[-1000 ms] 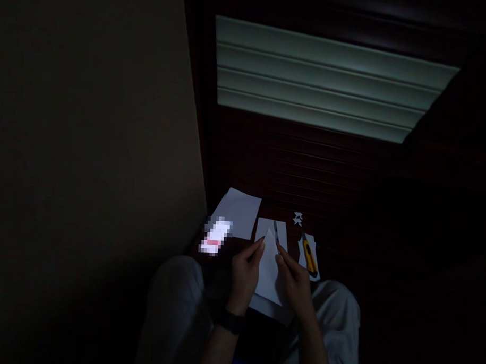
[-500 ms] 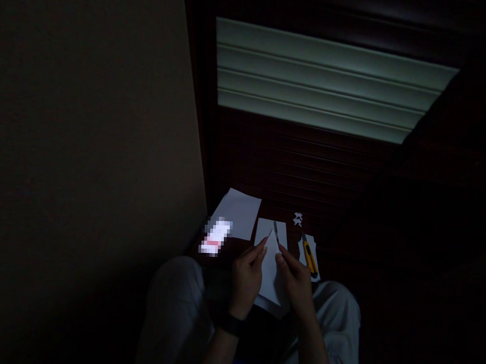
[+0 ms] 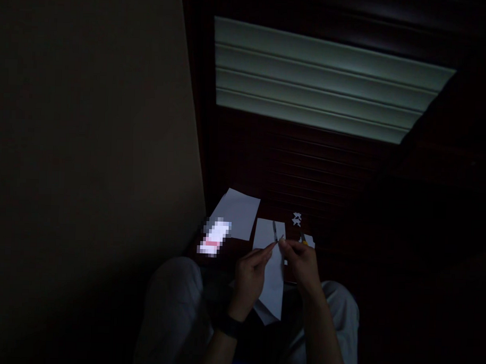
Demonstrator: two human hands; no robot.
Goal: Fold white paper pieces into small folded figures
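My left hand (image 3: pixel 249 280) is closed, its fingers pinching a folded sheet of white paper (image 3: pixel 272 289) along its upper left edge. The sheet hangs between my knees, its lower end coming to a point. My right hand (image 3: pixel 303 265) pinches the top tip of the same paper, and its fingertips nearly meet those of my left hand. Just beyond the fingertips, a slim dark pen-like tool (image 3: pixel 275 229) rests on a small white sheet (image 3: pixel 264 228). A yellow utility knife (image 3: pixel 304 238) lies beside my right hand, which covers most of it.
On the dark surface, a larger white sheet (image 3: pixel 242 211) is at the left with a lit, blurred phone-like screen (image 3: pixel 215 238) over its corner. Small paper scraps (image 3: pixel 296 219) lie at the far right. A wall (image 3: pixel 109 145) and a slatted panel (image 3: pixel 318 81) rise beyond.
My right hand has moved up and right to the paper's tip, now hiding most of the utility knife. The folded paper has turned, and its lower end hangs differently.
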